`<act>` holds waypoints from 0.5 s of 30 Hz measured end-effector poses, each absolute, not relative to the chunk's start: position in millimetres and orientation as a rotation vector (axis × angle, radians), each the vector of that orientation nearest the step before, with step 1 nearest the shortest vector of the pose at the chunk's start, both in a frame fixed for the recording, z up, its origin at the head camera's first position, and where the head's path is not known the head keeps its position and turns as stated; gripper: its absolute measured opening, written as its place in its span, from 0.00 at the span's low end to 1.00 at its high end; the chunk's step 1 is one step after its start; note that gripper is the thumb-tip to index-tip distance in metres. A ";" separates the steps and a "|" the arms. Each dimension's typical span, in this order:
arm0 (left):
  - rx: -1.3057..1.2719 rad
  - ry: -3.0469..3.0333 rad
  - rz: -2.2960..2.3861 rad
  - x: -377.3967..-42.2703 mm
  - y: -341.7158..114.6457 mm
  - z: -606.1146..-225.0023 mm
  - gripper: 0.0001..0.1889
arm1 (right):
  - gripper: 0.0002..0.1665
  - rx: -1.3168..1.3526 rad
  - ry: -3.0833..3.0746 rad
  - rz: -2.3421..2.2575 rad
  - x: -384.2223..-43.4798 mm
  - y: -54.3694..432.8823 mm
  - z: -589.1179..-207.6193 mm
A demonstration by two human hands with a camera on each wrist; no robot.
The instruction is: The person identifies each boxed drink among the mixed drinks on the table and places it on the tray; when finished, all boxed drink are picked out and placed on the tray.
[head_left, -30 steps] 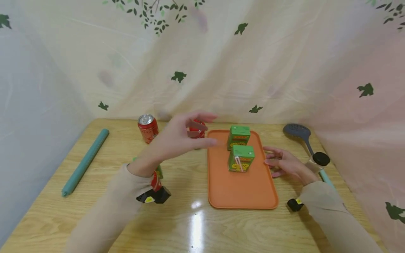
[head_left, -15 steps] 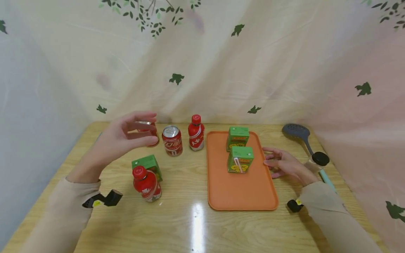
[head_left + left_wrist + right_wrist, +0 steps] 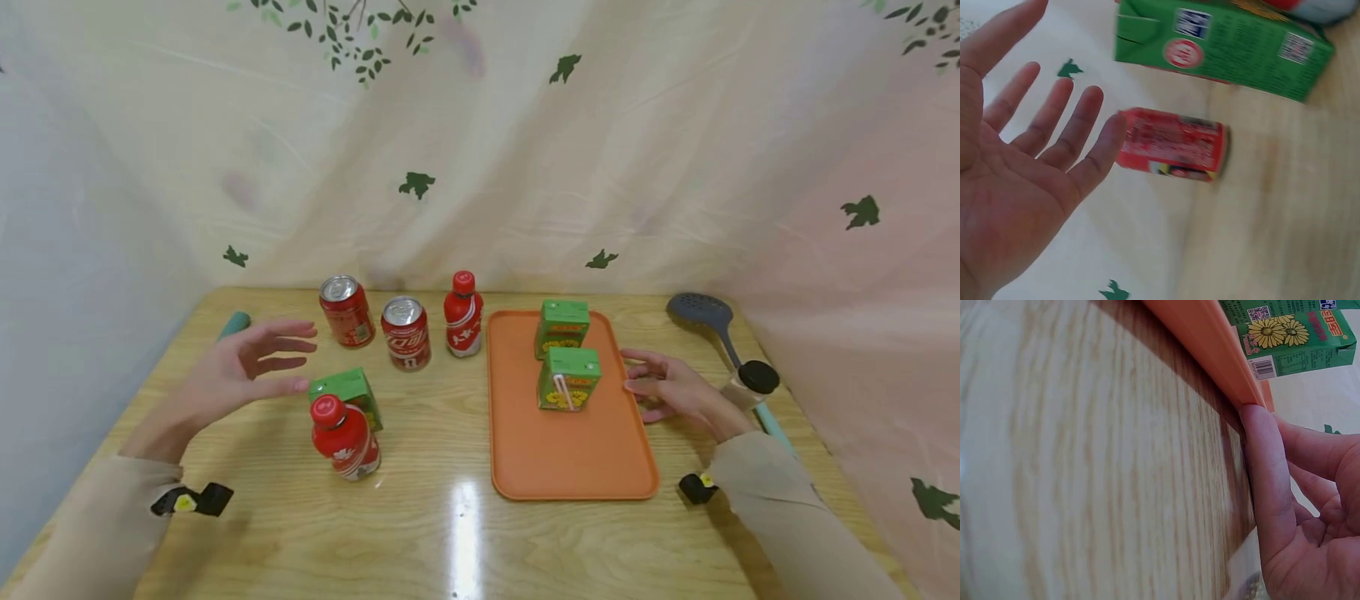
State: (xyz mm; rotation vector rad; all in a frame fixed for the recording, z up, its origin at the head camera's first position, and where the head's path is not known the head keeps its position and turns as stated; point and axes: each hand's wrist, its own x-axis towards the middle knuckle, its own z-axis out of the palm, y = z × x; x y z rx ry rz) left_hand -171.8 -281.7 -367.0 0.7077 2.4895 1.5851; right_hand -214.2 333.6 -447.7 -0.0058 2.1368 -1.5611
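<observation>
My left hand (image 3: 240,371) is raised over the left of the table, fingers spread and holding nothing. Its thumb comes close to a green drink carton (image 3: 348,392), partly hidden behind a red-capped bottle (image 3: 347,442). In the left wrist view a red can (image 3: 1172,144) lies beyond the fingertips. My right hand (image 3: 671,392) rests at the right rim of an orange tray (image 3: 573,467), its fingertips touching the edge. On that tray stand two green drink cartons, the front one (image 3: 570,383) with a straw on its face and another carton (image 3: 562,329) behind.
Two red cans, the left one (image 3: 347,312) and the right one (image 3: 406,333), stand at the back beside a second red bottle (image 3: 463,317). A slotted turner (image 3: 701,312) and a black-lidded jar (image 3: 757,379) lie right. A teal roll (image 3: 236,323) shows behind my left hand.
My left hand has moved left and lower, away from the tray, baring the cans, bottles and left carton. My right hand keeps its place at the tray rim.
</observation>
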 end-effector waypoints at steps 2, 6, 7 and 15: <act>0.720 2.439 1.613 -171.6 -286.0 -378.3 0.35 | 0.45 -0.002 2.141 -1.559 -213.9 333.7 -447.6; 0.763 2.340 1.648 -171.5 -290.2 -396.1 0.36 | 0.45 0.001 2.138 -1.562 -213.7 333.6 -447.8; 0.782 2.322 1.653 -171.6 -290.5 -399.7 0.36 | 0.45 0.003 2.134 -1.566 -213.7 333.6 -447.9; 0.774 2.328 1.687 -170.0 -289.5 -416.5 0.31 | 0.45 0.006 2.134 -1.573 -213.8 332.5 -447.0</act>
